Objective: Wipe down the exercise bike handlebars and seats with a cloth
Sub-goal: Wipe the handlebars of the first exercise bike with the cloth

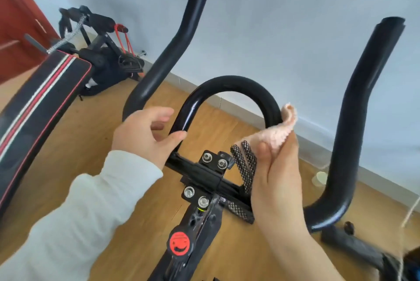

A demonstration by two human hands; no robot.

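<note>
The exercise bike's black handlebars fill the view: a centre loop, a left horn and a right horn, all joined at a bolted clamp. My right hand pinches a pale pink cloth and holds it against the right side of the centre loop. My left hand, in a white sleeve, curls loosely beside the left leg of the loop, thumb touching the bar. A red knob sits on the stem below. No seat is in view.
A black padded bench with red and white stripes stands at the left. Behind it sits another black exercise machine with a spring and red bands. A red door is far left. The floor is wood; a pale wall is behind.
</note>
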